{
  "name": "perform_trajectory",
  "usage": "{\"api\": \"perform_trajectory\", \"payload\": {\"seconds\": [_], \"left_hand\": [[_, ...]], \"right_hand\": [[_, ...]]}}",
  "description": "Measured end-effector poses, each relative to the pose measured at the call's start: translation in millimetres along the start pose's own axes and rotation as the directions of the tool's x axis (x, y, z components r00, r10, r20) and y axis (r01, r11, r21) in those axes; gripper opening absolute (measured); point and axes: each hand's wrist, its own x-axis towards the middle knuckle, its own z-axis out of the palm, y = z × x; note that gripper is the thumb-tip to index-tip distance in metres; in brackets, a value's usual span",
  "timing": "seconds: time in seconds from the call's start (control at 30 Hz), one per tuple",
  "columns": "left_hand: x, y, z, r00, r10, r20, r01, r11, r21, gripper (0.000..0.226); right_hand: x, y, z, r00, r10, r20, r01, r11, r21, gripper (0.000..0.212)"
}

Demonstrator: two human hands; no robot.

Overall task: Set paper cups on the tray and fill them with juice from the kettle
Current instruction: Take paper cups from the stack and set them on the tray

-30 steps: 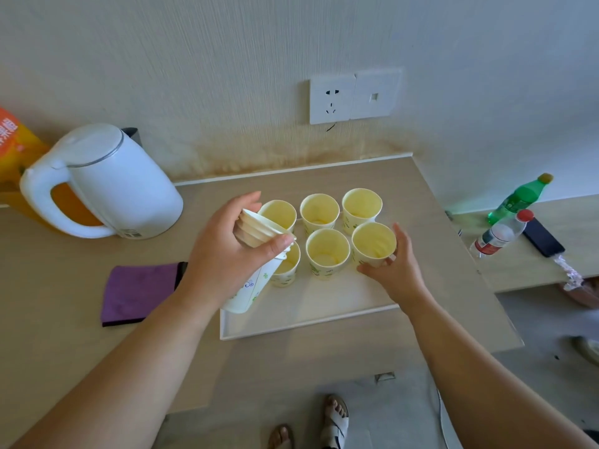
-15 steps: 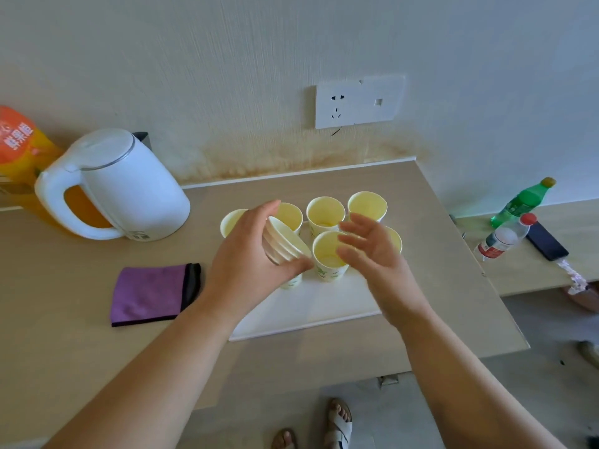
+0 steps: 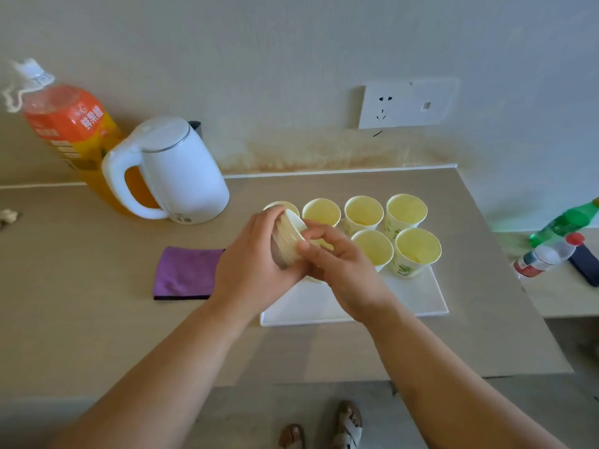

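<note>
Down at six o'clock, a pair of sandalled feet (image 3: 348,426) on the floor, just under the edge of the table (image 3: 97,319). Both forearms reach in over it and meet above the near-left part of the white tray (image 3: 418,299). The left hand (image 3: 256,270) is wrapped round a stack of paper cups (image 3: 287,241), holding it tipped with the open end towards two o'clock. The right hand (image 3: 337,267) comes in from the other side, thumb and curled fingers pinching the rim at the top of that stack. At nine o'clock from the hands, a purple cloth (image 3: 186,273) lies flat on the table, apart from the tray. On the tray itself, upright cups (image 3: 417,251): two in the nearer row at three o'clock from the hands, four behind them, the leftmost half hidden by the stack. Their insides look yellow; juice or just the lining, I can't tell. At eleven o'clock the white kettle (image 3: 175,173) stands on the table, lid down, handle facing left, and right behind it an orange juice bottle (image 3: 69,131). Off at three o'clock, on a lower surface, a green bottle (image 3: 567,222), a clear bottle (image 3: 544,257) with a red cap and a dark phone (image 3: 585,264). Up on the wall at one o'clock, a wall socket (image 3: 405,105).
</note>
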Motion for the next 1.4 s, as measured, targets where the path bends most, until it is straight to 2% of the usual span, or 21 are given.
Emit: {"api": "perform_trajectory", "payload": {"seconds": [0.17, 0.23, 0.33, 0.43, 0.5, 0.53, 0.6, 0.67, 0.7, 0.77, 0.83, 0.87, 0.93, 1.03, 1.17, 1.27, 1.4], "left_hand": [[-4, -7, -9, 0.996, -0.054, -0.068, 0.057, 0.997, 0.055, 0.075], [-5, -9, -12, 0.994, -0.072, -0.082, 0.079, 0.993, 0.085, 0.072], [-9, -17, -20, 0.993, -0.066, -0.1, 0.078, 0.989, 0.126, 0.076], [-15, -26, -27, 0.997, -0.059, -0.058, 0.064, 0.994, 0.091, 0.079], [-19, -33, -30, 0.996, -0.05, -0.068, 0.054, 0.997, 0.049, 0.08], [-20, -35, -32, 0.996, -0.055, -0.074, 0.057, 0.998, 0.026, 0.081], [-22, -40, -35, 0.996, -0.057, -0.065, 0.057, 0.998, -0.012, 0.08], [-22, -43, -37, 0.998, -0.042, -0.036, 0.041, 0.999, -0.035, 0.078], [-23, -44, -39, 0.999, -0.036, -0.019, 0.035, 0.998, -0.048, 0.077], [-23, -46, -41, 0.999, -0.04, 0.005, 0.04, 0.995, -0.09, 0.077], [-22, -50, -43, 0.997, -0.071, 0.003, 0.071, 0.989, -0.128, 0.074], [-22, -52, -43, 0.997, -0.082, -0.001, 0.081, 0.987, -0.142, 0.072], [-21, -58, -43, 0.995, -0.099, -0.001, 0.097, 0.982, -0.163, 0.069], [-21, -62, -41, 0.995, -0.104, 0.014, 0.105, 0.982, -0.16, 0.068], [-24, -62, -34, 0.995, -0.093, 0.037, 0.098, 0.979, -0.176, 0.077], [-28, -64, -30, 0.994, -0.098, 0.049, 0.106, 0.977, -0.185, 0.079], [-33, -67, -32, 0.993, -0.106, 0.052, 0.113, 0.98, -0.162, 0.074]], "right_hand": [[4, 10, 22, 0.989, -0.085, -0.117, 0.071, 0.99, -0.119, 0.012], [4, 9, 31, 0.986, -0.097, -0.133, 0.086, 0.992, -0.09, 0.018], [8, 1, 38, 0.979, -0.072, -0.189, 0.076, 0.997, 0.009, 0.015], [16, -3, 37, 0.966, -0.056, -0.251, 0.056, 0.998, -0.008, 0.009], [20, 3, 38, 0.971, 0.002, -0.241, 0.004, 1.0, 0.022, 0.045], [21, 4, 39, 0.976, 0.063, -0.21, -0.041, 0.993, 0.106, 0.058], [20, 6, 43, 0.987, 0.144, -0.066, -0.123, 0.96, 0.252, 0.067], [17, 5, 43, 0.986, 0.166, 0.033, -0.169, 0.951, 0.26, 0.065], [16, 5, 42, 0.984, 0.17, 0.043, -0.175, 0.945, 0.275, 0.068], [15, 2, 40, 0.988, 0.153, 0.012, -0.149, 0.936, 0.32, 0.089], [14, -4, 32, 0.992, 0.093, -0.09, -0.057, 0.939, 0.34, 0.108], [11, -8, 26, 0.988, 0.047, -0.149, 0.001, 0.95, 0.312, 0.108], [1, -10, 11, 0.966, -0.059, -0.252, 0.102, 0.981, 0.164, 0.089], [-19, 2, -4, 0.926, -0.18, -0.332, 0.146, 0.981, -0.124, 0.083], [-40, 41, -12, 0.925, -0.161, -0.343, 0.059, 0.956, -0.288, 0.076], [-48, 65, -10, 0.931, -0.112, -0.348, -0.007, 0.946, -0.323, 0.073], [-44, 86, -4, 0.93, -0.117, -0.347, -0.024, 0.926, -0.376, 0.074]]}}
